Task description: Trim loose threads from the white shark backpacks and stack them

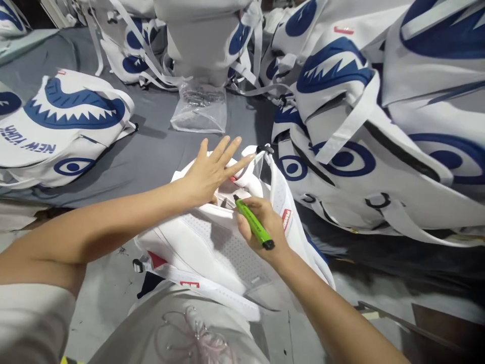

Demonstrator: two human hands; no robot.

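Here my left hand (210,169) lies flat with the fingers spread wide, pressing on the top of a white backpack (212,242) that rests in my lap and against the edge of the grey work surface (159,146). My right hand (261,222) is closed around a green marker (253,222), its dark tip pointing up and left toward the opening of the bag, just beside my left thumb. The backpack has a white mesh panel facing me, a small red label on its right strap and another red label on the band near my knees. A black buckle (138,265) hangs at its lower left corner.

The surface is covered with a grey cloth, creased and slightly shadowed. On it, to my left, lies another white bag with a blue shark mouth print (68,121), with blue lettering and an eye under the mouth. Straight ahead, well beyond my fingers, sits a clear plastic pouch (200,108) with something dark inside that I cannot make out. Behind it a pile of bags with loose white straps (151,55) fills the far side. To my right a big heap of the same printed bags (371,126) slopes down close to my backpack, blue eyes and teeth showing. Below that heap the floor looks dark. My light trousers (182,328) show at the bottom.
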